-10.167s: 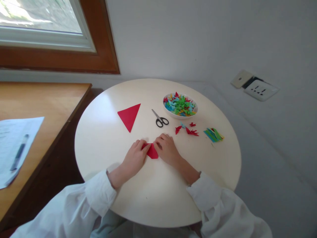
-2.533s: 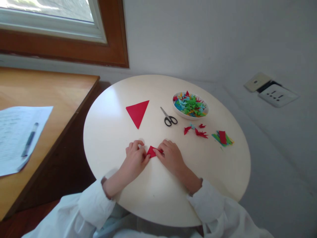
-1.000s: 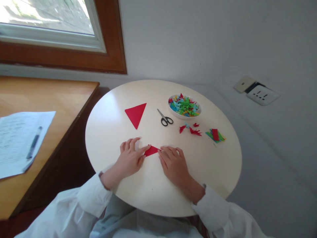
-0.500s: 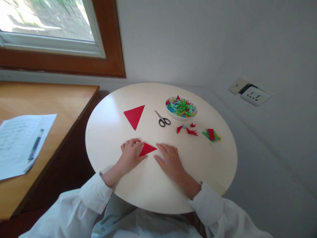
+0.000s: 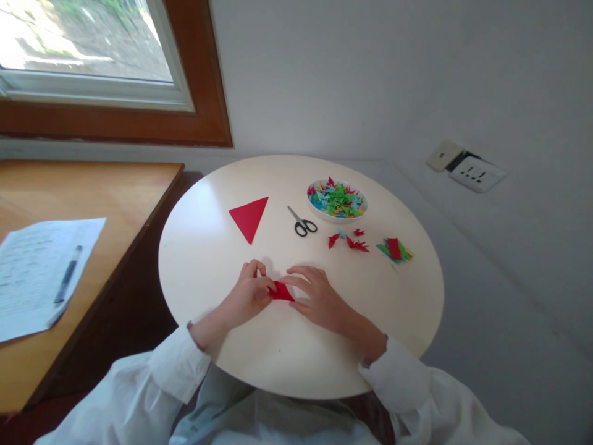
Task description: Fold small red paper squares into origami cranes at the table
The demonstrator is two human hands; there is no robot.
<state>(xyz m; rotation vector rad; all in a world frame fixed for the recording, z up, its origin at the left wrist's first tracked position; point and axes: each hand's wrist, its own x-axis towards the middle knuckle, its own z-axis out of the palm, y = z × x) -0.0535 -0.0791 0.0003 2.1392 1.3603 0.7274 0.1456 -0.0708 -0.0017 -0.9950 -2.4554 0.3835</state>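
Observation:
A small folded piece of red paper (image 5: 281,292) is between my two hands, just above or on the white round table (image 5: 278,371). My left hand (image 5: 248,296) pinches its left end, fingers curled and the thumb hidden in part. At the right end, my right hand (image 5: 327,303) holds the paper with its index finger at the upper edge and its thumb by the lower right corner. Beyond my left hand lies a larger red paper triangle (image 5: 249,219), flat. A pair of black-handled scissors (image 5: 302,222) rests further back, blades pointing away.
A white bowl (image 5: 337,219) full of small colourful folded paper pieces stands at the back right. Several loose folded pieces (image 5: 356,245) lie before it, near a pile of coloured paper slips (image 5: 395,249). A wooden desk (image 5: 115,185) at left bears written sheets (image 5: 41,272) and a pen (image 5: 68,274).
My left hand's fingers have curled onto the paper, and my right hand has closed in on its right end. The paper has shifted slightly towards me and looks narrower, its right tip turned down.

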